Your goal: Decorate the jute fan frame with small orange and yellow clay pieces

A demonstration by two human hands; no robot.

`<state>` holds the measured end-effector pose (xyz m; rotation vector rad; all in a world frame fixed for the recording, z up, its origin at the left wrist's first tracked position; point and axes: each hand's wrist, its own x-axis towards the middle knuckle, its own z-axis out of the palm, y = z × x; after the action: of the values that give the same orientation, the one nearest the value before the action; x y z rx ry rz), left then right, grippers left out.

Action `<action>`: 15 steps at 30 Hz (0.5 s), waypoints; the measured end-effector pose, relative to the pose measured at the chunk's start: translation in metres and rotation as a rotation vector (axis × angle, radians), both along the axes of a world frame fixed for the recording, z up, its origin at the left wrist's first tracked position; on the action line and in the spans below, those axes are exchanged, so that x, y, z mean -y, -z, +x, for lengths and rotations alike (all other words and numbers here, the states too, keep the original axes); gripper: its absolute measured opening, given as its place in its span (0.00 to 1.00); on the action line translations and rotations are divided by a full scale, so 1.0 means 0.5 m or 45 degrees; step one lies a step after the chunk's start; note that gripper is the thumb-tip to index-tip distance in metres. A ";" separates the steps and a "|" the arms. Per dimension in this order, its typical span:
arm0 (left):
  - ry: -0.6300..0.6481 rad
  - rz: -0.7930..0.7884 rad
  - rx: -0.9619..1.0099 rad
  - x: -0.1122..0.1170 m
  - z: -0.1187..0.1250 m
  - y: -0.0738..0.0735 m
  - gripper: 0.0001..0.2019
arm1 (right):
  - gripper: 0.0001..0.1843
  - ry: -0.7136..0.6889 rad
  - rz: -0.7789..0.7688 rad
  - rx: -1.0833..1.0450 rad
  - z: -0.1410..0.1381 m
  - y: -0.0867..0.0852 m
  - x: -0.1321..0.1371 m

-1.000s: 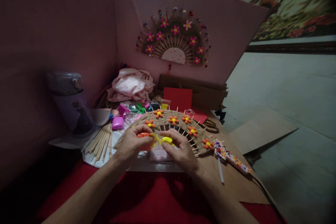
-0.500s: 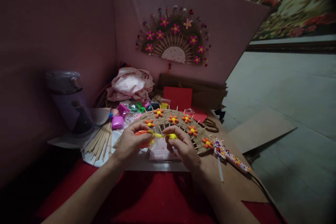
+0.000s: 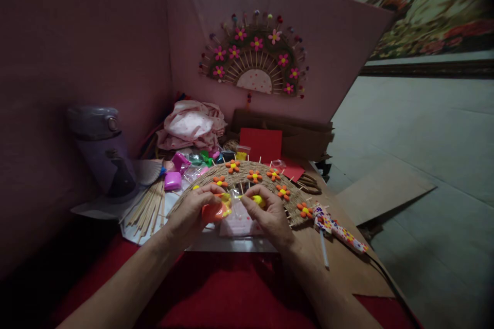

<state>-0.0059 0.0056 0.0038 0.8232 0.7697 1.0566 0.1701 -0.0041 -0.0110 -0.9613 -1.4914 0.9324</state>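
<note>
At frame centre the left hand [image 3: 192, 212] grips an orange clay lump [image 3: 211, 212]. The right hand [image 3: 272, 217] pinches a yellow clay bit [image 3: 258, 199] over the woven fan [image 3: 243, 174].

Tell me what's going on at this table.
A person is handling clay over a half-round woven fan studded with orange flowers. The left hand holds an orange clay lump, and the right hand pinches a yellow clay bit. A spotted glue gun lies to the right and wooden sticks to the left.
</note>
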 end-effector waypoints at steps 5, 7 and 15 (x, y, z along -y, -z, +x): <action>-0.103 -0.059 -0.021 -0.001 -0.001 0.002 0.09 | 0.07 -0.085 -0.108 -0.575 0.005 -0.011 -0.011; -0.083 -0.041 -0.034 -0.002 -0.001 0.008 0.09 | 0.08 -0.147 -0.204 -0.699 0.006 -0.015 -0.013; -0.108 -0.008 -0.070 -0.003 0.003 0.012 0.08 | 0.11 -0.421 -0.445 -1.106 0.020 -0.021 -0.008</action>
<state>-0.0045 0.0072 -0.0022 0.8232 0.8602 1.1103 0.1800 0.0001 -0.0004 -0.4225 -0.7526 1.6280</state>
